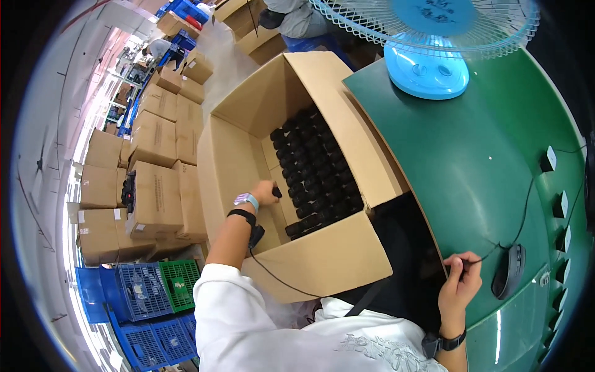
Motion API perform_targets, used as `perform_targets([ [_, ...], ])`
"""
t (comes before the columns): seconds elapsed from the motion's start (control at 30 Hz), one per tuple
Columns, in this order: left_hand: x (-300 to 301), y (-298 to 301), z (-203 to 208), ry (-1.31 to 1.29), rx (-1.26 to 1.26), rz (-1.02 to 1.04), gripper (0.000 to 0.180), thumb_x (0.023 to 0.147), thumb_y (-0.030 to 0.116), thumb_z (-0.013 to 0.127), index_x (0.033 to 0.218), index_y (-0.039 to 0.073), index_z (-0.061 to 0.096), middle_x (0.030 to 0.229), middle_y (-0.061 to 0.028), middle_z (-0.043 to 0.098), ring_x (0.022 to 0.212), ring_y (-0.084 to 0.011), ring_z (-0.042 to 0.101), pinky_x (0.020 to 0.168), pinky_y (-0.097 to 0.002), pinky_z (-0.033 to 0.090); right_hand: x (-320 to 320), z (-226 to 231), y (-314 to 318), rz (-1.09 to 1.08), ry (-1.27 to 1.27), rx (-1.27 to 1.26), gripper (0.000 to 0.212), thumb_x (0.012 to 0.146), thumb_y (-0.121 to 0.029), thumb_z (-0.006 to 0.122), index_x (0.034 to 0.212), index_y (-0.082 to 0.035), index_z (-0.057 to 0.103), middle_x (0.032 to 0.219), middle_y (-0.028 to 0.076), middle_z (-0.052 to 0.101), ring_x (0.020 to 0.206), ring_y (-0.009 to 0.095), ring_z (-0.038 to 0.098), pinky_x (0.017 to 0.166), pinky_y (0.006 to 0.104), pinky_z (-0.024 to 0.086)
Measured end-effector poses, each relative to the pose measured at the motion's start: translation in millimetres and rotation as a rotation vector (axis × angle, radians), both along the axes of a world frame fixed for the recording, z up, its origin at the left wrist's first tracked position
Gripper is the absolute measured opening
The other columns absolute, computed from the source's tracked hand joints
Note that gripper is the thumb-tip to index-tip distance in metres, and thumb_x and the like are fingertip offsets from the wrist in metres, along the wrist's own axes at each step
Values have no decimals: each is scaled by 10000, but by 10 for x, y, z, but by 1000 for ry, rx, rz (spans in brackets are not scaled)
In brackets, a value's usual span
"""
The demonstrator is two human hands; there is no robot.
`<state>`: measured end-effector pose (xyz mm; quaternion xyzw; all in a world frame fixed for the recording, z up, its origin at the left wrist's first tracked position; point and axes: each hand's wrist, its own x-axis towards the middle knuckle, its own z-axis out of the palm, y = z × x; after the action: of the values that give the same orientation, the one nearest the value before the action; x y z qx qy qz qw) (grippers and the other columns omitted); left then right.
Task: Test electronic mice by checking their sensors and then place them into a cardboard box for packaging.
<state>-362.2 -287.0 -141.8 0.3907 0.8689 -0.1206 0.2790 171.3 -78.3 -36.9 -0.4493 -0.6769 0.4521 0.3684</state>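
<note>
My left hand (266, 193) reaches into an open cardboard box (351, 248) and is closed around a small black piece (277, 193), whose end sticks out past the fingers. Beside it in the box stand several rows of black rounded pieces (310, 167); their exact kind is too dark to tell. My right hand (460, 286) is at the edge of the green table (458, 167), its thumb and fingers pinched on a thin dark cord (486, 255) that runs toward a black computer mouse (509, 273).
A blue desk fan (427, 71) stands on the table's far end. Stacked cardboard cartons (155, 192) fill the left side, with blue crates (145, 288) and a green crate (178, 284) below them. White-faced black blocks (561, 204) line the table's right side. Another person (300, 18) is beyond the box.
</note>
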Motion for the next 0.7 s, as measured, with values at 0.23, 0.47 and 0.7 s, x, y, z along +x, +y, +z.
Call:
perform_targets([
  [0.23, 366, -98, -693, 26, -358, -249, 321, 828, 238, 742, 1126, 119, 741, 1119, -162, 731, 1082, -346, 684, 936, -461, 554, 26, -105, -21, 14, -17, -77, 94, 1056, -85, 531, 1064, 9, 523, 887, 91, 624, 790, 133, 597, 739, 246, 471],
  [0.47, 466, -345, -963, 8, -180, -337, 441, 769, 296, 760, 1135, 52, 728, 1133, -258, 658, 1049, -431, 652, 939, -469, 544, -1, -84, -9, 58, -39, -47, 95, 1052, -81, 535, 1090, 5, 523, 909, 92, 612, 807, 136, 585, 752, 248, 465],
  [0.7, 229, -233, -738, -76, -372, -259, 299, 731, 229, 717, 958, 38, 760, 1027, -252, 725, 965, -415, 698, 845, -483, 569, -10, 239, 83, 31, -57, -134, 21, 921, 25, 640, 902, 17, 639, 823, 104, 693, 708, 172, 664, 678, 281, 524],
])
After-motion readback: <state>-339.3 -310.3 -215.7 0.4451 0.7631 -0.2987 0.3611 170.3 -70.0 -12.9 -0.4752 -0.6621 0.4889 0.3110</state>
